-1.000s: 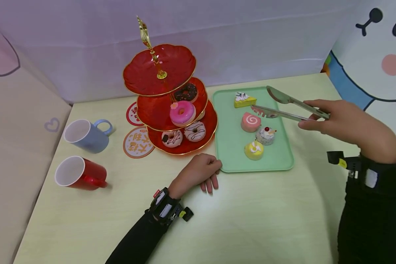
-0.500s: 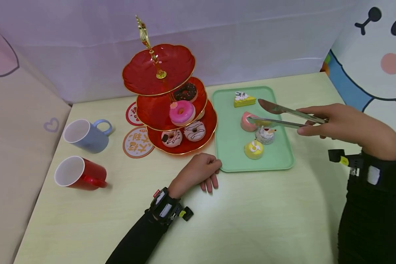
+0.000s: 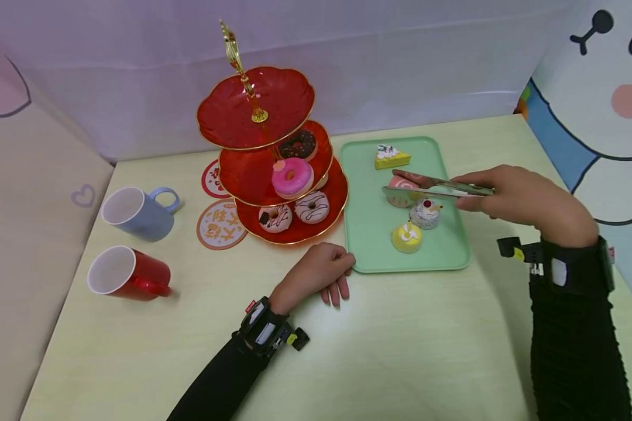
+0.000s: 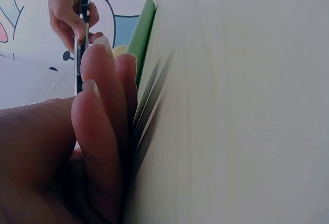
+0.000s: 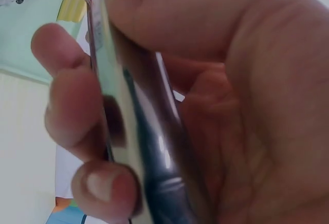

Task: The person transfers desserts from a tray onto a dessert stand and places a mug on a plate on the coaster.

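Observation:
My right hand [image 3: 532, 202] grips metal tongs [image 3: 426, 192] over the right side of a green tray [image 3: 371, 248]. The tongs' two ends lie around a pink swirl roll cake [image 3: 399, 202] and partly cover it; whether they press on it I cannot tell. Close by on the tray sit a grey speckled cake with a cherry [image 3: 425, 216] and a round yellow cake [image 3: 406, 238]. A yellow cake slice [image 3: 391, 158] lies farther back. My left hand [image 3: 318, 269] rests on the table with relaxed fingers, at the tray's front left corner, holding nothing.
Left of the tray stands a red three-tier stand [image 3: 253, 137] with a gold handle and several doughnuts on its lower tiers. Two round coasters [image 3: 221, 225] lie beside it. A blue mug [image 3: 142, 213] and a red mug [image 3: 131, 275] are at the far left.
My right hand has moved left with the tongs, whose ends have come down from near the cake slice to the pink roll cake and drawn closer together. The left hand has stayed put.

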